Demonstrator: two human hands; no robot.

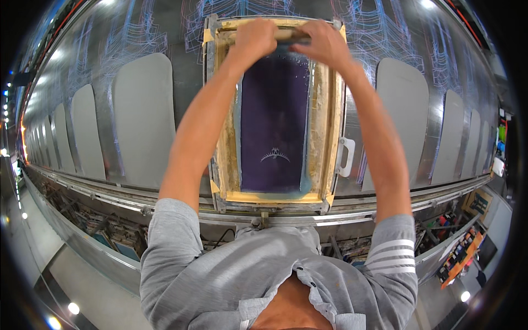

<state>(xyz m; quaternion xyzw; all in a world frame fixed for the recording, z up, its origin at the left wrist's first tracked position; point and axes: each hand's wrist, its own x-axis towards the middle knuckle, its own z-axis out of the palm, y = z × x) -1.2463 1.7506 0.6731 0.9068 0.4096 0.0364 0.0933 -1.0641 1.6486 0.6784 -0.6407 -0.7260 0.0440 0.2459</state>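
A screen-printing frame [332,126] with yellow-taped borders holds a dark purple mesh [273,110] bearing a small pale curved design near its lower end. Across the frame's top end lies a squeegee with a light handle [286,34]. My left hand [256,39] is closed on its left part, and my right hand [320,44] grips the right part, thumb and fingers around it, slightly blurred. Wet ink with small specks shows along the mesh's edges below my hands. A white handle [346,156] sticks out from the frame's right side.
Grey flat panels [142,118] line the long metal printing table [188,33] on both sides, among coloured line marks. A metal rail [137,199] runs along the near edge. Shelving [115,236] lies beneath, and an orange rack of small items [461,256] stands at lower right.
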